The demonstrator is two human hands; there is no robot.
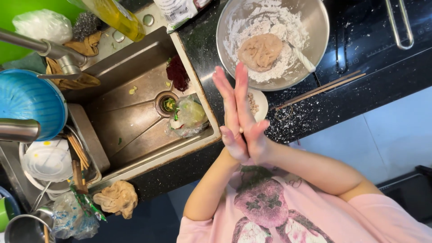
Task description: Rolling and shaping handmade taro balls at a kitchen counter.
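I see my left hand [230, 114] and right hand [249, 118] pressed palm to palm, fingers straight, possibly enclosing something. Beyond them the soft, sticky tan dough lump [260, 51] sits in the floured steel bowl [315, 27]; I judge cupping from beneath best.

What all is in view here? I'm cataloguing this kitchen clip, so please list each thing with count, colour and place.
metal bowl: one, silver, on the black counter, floured inside
dough lump: one, tan, in the bowl
chopsticks: one pair, wooden, on the counter beside the bowl
small dish: one, white, partly hidden behind the hands
sink: one, steel, beside the counter
plastic bag: one, clear, in the sink near the drain
colander: one, blue, beside the sink
oil bottle: one, yellow, behind the sink
crumpled cloth: one, beige, on the sink's front edge
left hand: one, pressed palm to palm against the other
right hand: one, pressed against the left, above the counter
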